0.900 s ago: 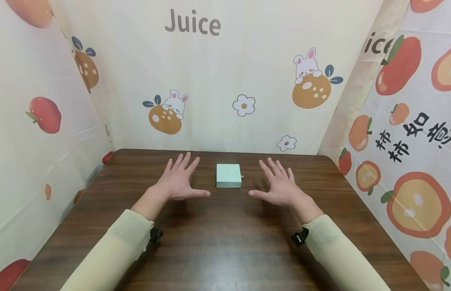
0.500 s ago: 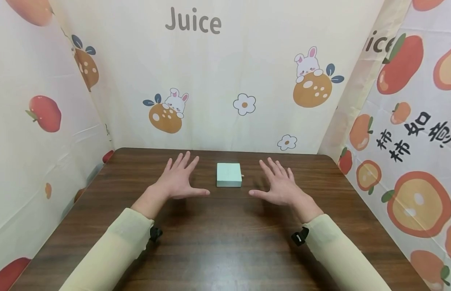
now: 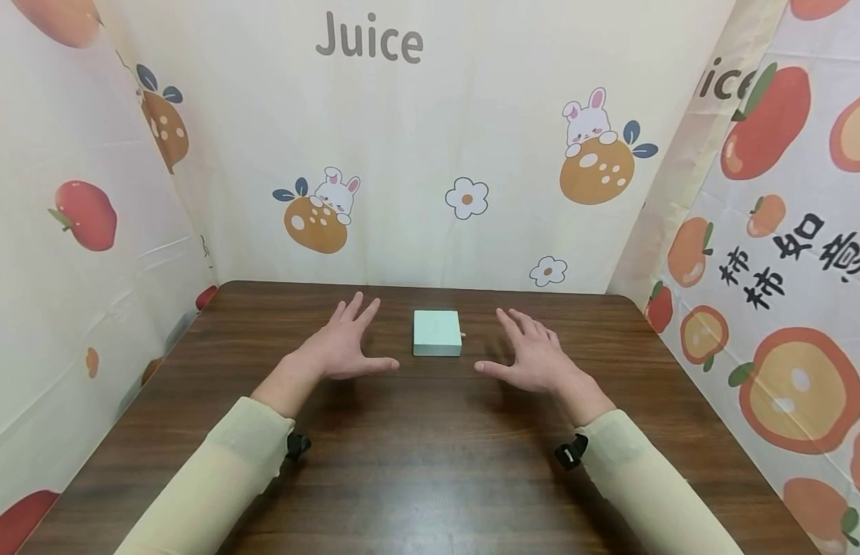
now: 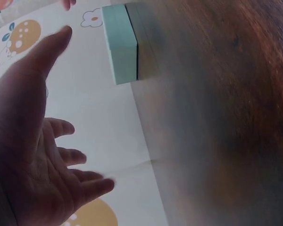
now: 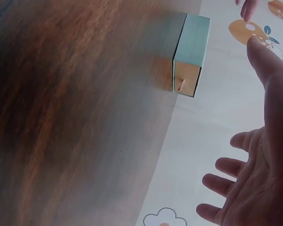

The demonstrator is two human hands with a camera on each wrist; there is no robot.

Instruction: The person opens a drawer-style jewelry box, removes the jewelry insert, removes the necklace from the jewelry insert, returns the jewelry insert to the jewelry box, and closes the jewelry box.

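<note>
A small mint-green drawer box sits on the dark wood table between my two hands. In the right wrist view its tan drawer front faces that side, pushed in, with a little ribbon pull tab on it. My left hand hovers left of the box, fingers spread and thumb pointing inward. To the right of the box is my right hand, thumb also inward and fingers slightly bent. Neither hand touches the box, and both palms hold nothing. The left wrist view shows the box's plain green side.
The brown wood table runs back to a cream curtain printed with rabbits and fruit. Further fruit-print cloth hangs along the right edge, and a similar cloth along the left. Black straps circle both wrists.
The fingers of my right hand have bent a little and dipped. Those of my left hand have drawn slightly closer together. The box has stayed in place.
</note>
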